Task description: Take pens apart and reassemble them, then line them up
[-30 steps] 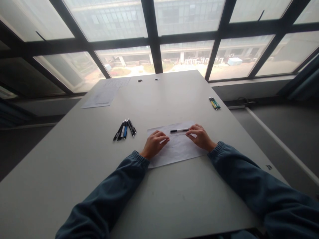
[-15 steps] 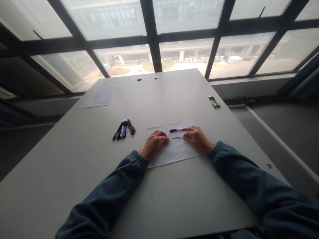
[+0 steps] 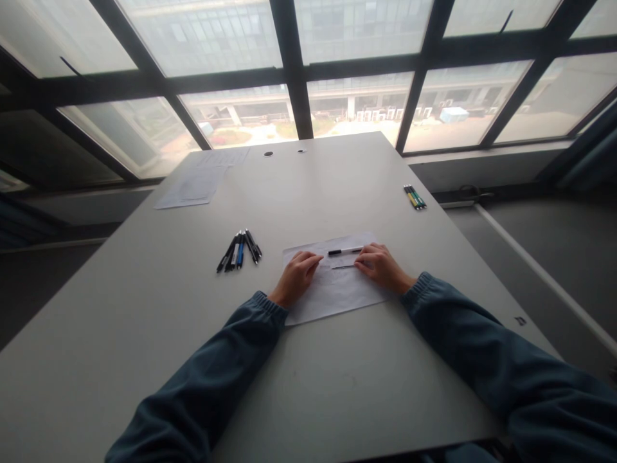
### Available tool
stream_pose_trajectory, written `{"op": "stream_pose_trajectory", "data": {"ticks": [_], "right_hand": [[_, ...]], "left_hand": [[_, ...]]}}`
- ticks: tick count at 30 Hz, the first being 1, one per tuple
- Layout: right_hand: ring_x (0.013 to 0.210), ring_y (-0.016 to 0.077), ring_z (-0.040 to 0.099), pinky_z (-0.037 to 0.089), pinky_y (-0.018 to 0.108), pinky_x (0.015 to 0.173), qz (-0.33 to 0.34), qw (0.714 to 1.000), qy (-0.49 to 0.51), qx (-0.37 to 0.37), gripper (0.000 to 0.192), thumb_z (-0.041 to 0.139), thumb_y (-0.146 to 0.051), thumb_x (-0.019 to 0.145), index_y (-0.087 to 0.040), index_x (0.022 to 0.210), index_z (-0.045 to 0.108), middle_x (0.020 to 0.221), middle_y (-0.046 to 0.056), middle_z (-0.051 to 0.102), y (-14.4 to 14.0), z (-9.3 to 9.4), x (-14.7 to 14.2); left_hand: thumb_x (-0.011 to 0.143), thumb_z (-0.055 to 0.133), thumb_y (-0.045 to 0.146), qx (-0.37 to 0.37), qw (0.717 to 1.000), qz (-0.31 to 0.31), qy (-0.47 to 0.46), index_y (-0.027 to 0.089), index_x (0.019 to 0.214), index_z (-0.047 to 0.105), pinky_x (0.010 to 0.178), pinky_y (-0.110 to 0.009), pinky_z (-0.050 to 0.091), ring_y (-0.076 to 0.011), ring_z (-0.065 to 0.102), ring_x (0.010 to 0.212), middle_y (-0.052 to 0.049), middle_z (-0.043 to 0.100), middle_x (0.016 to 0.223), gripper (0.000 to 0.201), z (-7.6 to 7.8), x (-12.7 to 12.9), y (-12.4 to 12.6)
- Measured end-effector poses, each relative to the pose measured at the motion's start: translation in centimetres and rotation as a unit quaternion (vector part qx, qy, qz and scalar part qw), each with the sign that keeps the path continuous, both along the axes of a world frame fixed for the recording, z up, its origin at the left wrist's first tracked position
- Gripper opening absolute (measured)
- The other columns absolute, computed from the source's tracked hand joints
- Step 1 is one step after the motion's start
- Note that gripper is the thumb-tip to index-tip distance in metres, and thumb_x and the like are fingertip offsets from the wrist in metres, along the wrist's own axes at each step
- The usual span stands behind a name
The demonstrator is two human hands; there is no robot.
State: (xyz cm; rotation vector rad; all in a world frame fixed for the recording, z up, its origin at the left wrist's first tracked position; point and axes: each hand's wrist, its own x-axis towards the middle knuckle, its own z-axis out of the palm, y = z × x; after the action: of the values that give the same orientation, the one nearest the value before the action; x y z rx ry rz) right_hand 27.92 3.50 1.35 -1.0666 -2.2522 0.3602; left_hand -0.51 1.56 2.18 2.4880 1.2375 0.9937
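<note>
Left hand (image 3: 295, 278) resting on a white sheet of paper (image 3: 332, 296), fingers curled down, tips near the left end of a thin refill (image 3: 343, 266); too small to tell if pinching anything. Right hand (image 3: 383, 266) also on the paper, fingers bent at the right end of the thin refill, looks like touching it, but grip too small to tell. Hands apart, one at each end of the thin refill. Just past it, a black and white pen (image 3: 345, 251) lying flat on the paper, side to side, near the right hand's fingertips. Dark blue sleeves on both arms. Paper lying flat near the middle of a big grey table (image 3: 144, 321). To the left, a bunch of pens (image 3: 240, 250), black and blue, fanned out on the table. Far right edge, a small bundle of pens (image 3: 415, 197), yellow and green. Far left corner, more sheets of paper (image 3: 197, 185). Beyond the table, big windows (image 3: 357, 38) with dark frames.
</note>
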Motion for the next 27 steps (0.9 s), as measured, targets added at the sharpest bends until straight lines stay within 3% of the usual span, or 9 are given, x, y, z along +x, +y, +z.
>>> {"op": "stream_pose_trajectory", "data": {"ticks": [5, 8, 14, 19, 27], "right_hand": [[0.091, 0.0223, 0.059, 0.040, 0.040, 0.088, -0.004, 1.000, 0.000, -0.001, 0.015, 0.063, -0.026, 0.093, -0.022, 0.084, 0.074, 0.087, 0.006, 0.070, -0.04, 0.08, 0.05], [0.091, 0.0219, 0.059, 0.040, 0.039, 0.088, -0.008, 1.000, -0.001, 0.001, 0.017, 0.061, -0.027, 0.095, -0.021, 0.084, 0.073, 0.088, 0.006, 0.070, -0.03, 0.06, 0.10], [0.090, 0.0215, 0.059, 0.040, 0.038, 0.086, -0.009, 1.000, 0.001, 0.007, 0.022, 0.059, -0.028, 0.097, -0.021, 0.081, 0.072, 0.087, 0.006, 0.070, -0.02, 0.11, 0.08], [0.090, 0.0216, 0.059, 0.040, 0.038, 0.086, -0.008, 1.000, 0.003, 0.014, 0.025, 0.056, -0.030, 0.098, -0.021, 0.080, 0.071, 0.087, 0.006, 0.071, 0.03, 0.12, 0.10], [0.089, 0.0212, 0.059, 0.040, 0.038, 0.085, -0.008, 1.000, 0.006, 0.017, 0.028, 0.054, -0.031, 0.099, -0.021, 0.080, 0.071, 0.087, 0.006, 0.071, -0.03, 0.19, 0.10]], "left_hand": [[0.097, 0.057, 0.033, 0.006, 0.997, 0.070, -0.027, 0.019, 0.100, 0.067, 0.079, -0.032, 0.053, -0.0173, 0.062, 0.080, -0.004, 0.069, 0.086, 0.018, 0.25, -0.19, -0.05], [0.097, 0.058, 0.035, 0.012, 0.998, 0.064, -0.011, 0.019, 0.090, 0.068, 0.078, -0.033, 0.051, -0.0177, 0.061, 0.080, -0.004, 0.067, 0.082, 0.020, 0.32, -0.34, 0.01], [0.095, 0.059, 0.025, 0.011, 0.999, 0.044, 0.026, 0.022, 0.101, 0.072, 0.084, -0.035, 0.053, -0.0204, 0.060, 0.091, -0.005, 0.069, 0.095, 0.015, -0.22, -0.63, 0.21], [0.091, 0.058, 0.014, -0.006, 0.997, 0.057, 0.052, 0.023, 0.118, 0.067, 0.090, -0.039, 0.053, -0.0225, 0.060, 0.098, -0.005, 0.070, 0.102, 0.030, -0.04, -0.62, 0.00], [0.090, 0.056, 0.010, -0.013, 0.996, 0.061, 0.063, 0.024, 0.119, 0.065, 0.091, -0.038, 0.053, -0.0224, 0.061, 0.101, -0.004, 0.071, 0.108, 0.033, 0.30, -0.41, -0.19]]}}
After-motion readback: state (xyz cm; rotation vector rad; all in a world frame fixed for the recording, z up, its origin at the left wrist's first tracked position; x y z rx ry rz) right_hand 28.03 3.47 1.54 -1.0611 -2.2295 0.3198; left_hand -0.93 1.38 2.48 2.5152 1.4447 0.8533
